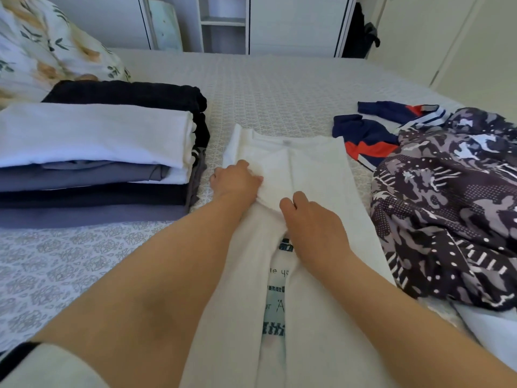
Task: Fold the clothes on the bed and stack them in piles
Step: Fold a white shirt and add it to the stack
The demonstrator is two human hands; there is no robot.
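While white shirt (305, 175) lies mid-bed (265, 88) between stack (92, 152) and unfolded heap (447, 197), both sides folded inward, left hand (236, 180) and right hand (310, 219) pinching its fabric, probably squaring the flaps.

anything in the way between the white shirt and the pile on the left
Nothing visible. Both hands, left and right, grip the white shirt mid-bed, and only bare bedspread lies between it and the pile. The unfolded clothes lie on the other side.
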